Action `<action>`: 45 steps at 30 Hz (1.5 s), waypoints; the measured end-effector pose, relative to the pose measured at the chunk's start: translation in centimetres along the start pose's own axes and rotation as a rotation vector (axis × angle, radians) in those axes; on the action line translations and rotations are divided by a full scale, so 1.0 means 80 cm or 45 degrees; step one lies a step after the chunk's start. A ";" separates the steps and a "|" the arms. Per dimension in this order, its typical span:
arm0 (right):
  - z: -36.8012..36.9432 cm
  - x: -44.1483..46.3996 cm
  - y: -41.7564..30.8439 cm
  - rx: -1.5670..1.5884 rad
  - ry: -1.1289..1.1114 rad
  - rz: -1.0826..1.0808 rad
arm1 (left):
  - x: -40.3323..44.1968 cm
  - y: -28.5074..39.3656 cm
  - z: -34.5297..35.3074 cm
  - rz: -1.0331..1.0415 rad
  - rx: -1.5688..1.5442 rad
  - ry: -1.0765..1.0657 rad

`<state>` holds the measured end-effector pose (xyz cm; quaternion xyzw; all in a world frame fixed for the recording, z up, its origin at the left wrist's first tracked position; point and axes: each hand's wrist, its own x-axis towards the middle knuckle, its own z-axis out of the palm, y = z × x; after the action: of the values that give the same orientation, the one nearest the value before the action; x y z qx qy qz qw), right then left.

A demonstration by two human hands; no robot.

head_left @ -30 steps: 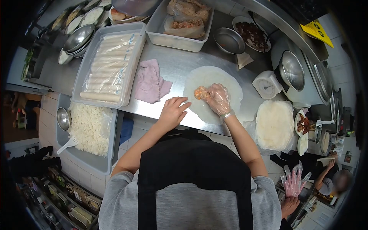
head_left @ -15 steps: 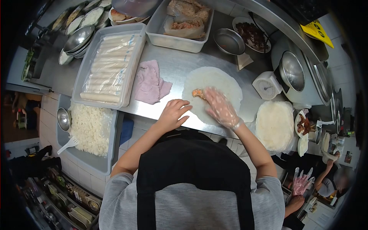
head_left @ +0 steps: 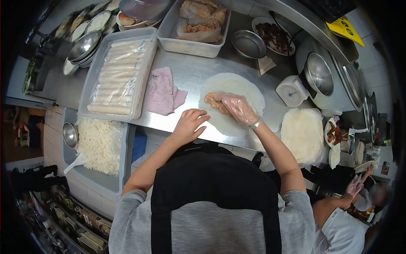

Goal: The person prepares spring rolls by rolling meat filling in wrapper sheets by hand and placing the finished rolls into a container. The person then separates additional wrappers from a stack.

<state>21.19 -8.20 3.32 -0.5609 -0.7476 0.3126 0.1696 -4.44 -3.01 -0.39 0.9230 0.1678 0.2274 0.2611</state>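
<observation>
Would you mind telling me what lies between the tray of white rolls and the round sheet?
In the head view, a pink cloth lies between them, with the left hand near the sheet.

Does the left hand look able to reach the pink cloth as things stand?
Probably yes: the left hand appears empty, and only bare steel counter shows between it and the pink cloth.
</observation>
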 end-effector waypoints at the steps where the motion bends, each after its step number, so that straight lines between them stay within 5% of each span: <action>1: -0.005 0.002 0.004 0.263 0.046 -0.010 | -0.001 0.000 0.000 -0.001 0.005 -0.003; 2: 0.003 0.005 -0.001 0.262 0.045 -0.015 | -0.002 0.000 0.000 -0.003 0.009 -0.001; 4: 0.031 0.015 -0.016 -0.514 0.326 -0.185 | -0.002 -0.001 0.002 0.003 0.008 -0.009; 7: 0.056 0.022 -0.011 -0.597 0.361 -0.170 | -0.002 0.000 0.001 -0.004 0.027 -0.015; 8: 0.049 0.023 -0.012 -0.596 0.356 -0.178 | -0.003 0.002 0.001 -0.011 0.030 -0.009; 10: 0.022 0.023 -0.014 0.624 0.381 0.081 | -0.003 0.002 -0.001 -0.014 0.019 -0.033; 11: 0.016 0.026 -0.012 0.620 0.378 0.078 | -0.002 0.003 -0.004 -0.015 0.019 -0.027; 13: 0.011 0.027 -0.010 -0.088 0.557 0.088 | -0.002 0.004 -0.007 0.012 -0.003 -0.037; 17: 0.054 0.054 -0.038 -0.498 0.746 0.178 | 0.014 -0.019 -0.016 -0.110 -0.170 0.080; 24: 0.063 0.062 -0.035 -0.260 0.667 0.279 | 0.051 -0.036 -0.014 -0.281 -0.033 0.041; 26: 0.067 0.063 -0.043 -0.427 0.890 0.231 | 0.060 -0.038 -0.017 -0.263 -0.032 0.027; 29: 0.063 0.057 -0.039 -0.248 0.654 0.260 | 0.065 -0.045 -0.014 -0.215 0.002 -0.002; 45: 0.064 0.012 -0.026 -0.266 0.730 0.288 | 0.060 -0.055 -0.011 -0.205 -0.021 -0.031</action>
<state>16.21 -9.07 0.76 -0.7200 -0.6304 0.0803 0.2789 -1.69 2.97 -0.55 0.9071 0.2364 0.1958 0.2880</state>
